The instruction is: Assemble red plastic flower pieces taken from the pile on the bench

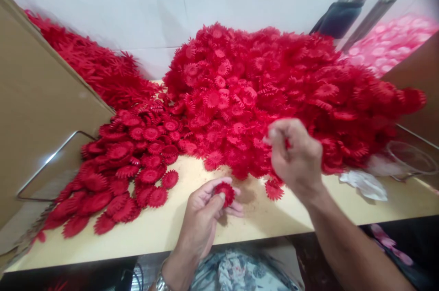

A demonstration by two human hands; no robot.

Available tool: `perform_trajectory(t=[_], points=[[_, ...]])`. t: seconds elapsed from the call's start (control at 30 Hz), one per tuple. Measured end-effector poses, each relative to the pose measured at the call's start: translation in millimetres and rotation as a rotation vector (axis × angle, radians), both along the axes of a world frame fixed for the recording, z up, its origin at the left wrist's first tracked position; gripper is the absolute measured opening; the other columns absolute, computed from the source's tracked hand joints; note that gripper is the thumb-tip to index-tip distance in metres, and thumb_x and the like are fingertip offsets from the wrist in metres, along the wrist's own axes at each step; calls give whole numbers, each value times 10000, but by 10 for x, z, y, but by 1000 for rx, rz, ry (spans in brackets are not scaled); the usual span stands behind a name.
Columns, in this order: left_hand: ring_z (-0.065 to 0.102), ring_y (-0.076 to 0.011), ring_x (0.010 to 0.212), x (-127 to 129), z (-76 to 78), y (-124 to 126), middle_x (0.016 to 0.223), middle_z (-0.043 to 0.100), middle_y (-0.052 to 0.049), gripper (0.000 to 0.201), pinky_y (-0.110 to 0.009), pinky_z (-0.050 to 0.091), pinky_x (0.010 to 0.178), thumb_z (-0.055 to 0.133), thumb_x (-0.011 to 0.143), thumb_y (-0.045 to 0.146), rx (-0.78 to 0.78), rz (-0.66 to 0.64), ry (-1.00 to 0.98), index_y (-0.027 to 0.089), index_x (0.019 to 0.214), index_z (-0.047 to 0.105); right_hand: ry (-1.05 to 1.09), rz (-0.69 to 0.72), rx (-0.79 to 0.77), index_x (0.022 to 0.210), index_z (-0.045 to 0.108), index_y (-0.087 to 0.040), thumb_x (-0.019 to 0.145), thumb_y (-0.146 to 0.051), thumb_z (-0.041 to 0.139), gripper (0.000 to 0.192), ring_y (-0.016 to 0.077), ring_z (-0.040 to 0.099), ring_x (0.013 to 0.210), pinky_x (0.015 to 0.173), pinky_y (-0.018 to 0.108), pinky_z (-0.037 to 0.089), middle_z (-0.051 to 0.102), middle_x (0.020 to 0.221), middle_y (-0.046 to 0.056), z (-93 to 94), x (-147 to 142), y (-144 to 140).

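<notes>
My left hand is near the table's front edge, fingers and thumb closed on a small red plastic flower piece. My right hand is raised over the front of a big heap of red flower pieces, fingers pinched together; a bit of red shows between them, blurred by motion. A lone red piece lies on the wooden table just below that hand. A second, flatter pile of red pieces spreads to the left of my left hand.
A brown cardboard flap with a metal wire frame stands at the left, red stems behind it. Pink flower pieces lie at the back right. A clear plastic bag and white scrap rest at the right.
</notes>
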State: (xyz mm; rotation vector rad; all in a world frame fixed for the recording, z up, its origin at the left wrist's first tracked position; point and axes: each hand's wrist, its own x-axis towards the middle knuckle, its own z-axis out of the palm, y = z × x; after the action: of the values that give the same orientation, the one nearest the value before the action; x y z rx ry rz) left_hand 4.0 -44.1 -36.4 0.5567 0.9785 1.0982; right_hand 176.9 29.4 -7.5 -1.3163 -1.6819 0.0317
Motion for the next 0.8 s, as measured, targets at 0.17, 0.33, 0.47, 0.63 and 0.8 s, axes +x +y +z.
perform_trajectory(t=[0.17,0.33,0.47,0.63,0.8], points=[[580,-122,488,13,0,19,769,681,-80,189,-228,474,439,628,706,161,18,26,-7,116,889,632,-452,-183,143,832,613,-186,833,-221,509,110,263,540,958,822,456,421,610,967,100,230,375,423],[469,-79,323,11,-72,-5,534,607,-3,150,-169,362,283,641,705,272,-11,59,105,132,741,598,-371,89,151,946,628,-205,832,-182,519,159,233,549,1000,866,408,446,615,1036,91,159,200,69],[430,-69,266,-14,-98,7,454,578,15,279,-141,289,242,655,684,407,-49,17,149,145,687,558,-148,350,-63,909,622,-181,859,-152,476,157,175,586,867,753,308,486,634,899,70,70,-81,-284],[338,-41,236,-6,-126,25,344,439,71,394,-124,204,243,604,696,537,-53,-31,243,157,635,524,-21,591,-403,820,555,-176,771,-226,629,102,135,540,703,627,242,439,567,740,10,-60,-328,-482],[322,-18,276,67,-100,2,402,442,54,470,-124,172,286,503,737,608,-12,-94,300,150,631,504,-47,579,-478,765,513,-179,786,-97,513,85,125,518,686,599,222,404,545,731,6,-152,-343,-494]])
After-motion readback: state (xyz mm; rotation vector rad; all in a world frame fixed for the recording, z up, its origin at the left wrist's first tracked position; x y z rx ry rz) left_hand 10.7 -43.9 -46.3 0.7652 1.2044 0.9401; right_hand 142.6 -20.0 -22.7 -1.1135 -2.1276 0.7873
